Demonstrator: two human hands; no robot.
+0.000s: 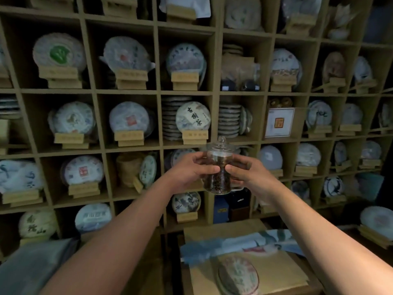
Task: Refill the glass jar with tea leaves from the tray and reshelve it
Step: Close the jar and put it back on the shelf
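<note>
A clear glass jar (219, 179) with a knobbed glass lid (221, 143) is held up in front of the shelf wall, upright. Dark tea leaves fill it to well above the middle. My left hand (191, 169) grips its left side and my right hand (244, 171) grips its right side, fingers wrapped around the glass. The jar hangs in front of a shelf cell in the middle row, apart from the shelf board. No tray is visible.
A wooden grid shelf (158, 92) covers the wall, its cells packed with wrapped round tea cakes on wooden stands. Below, a low surface holds a tea cake (238, 275) on brown paper and a blue-patterned cloth (240, 243). Dark boxes (231, 207) stand under the jar.
</note>
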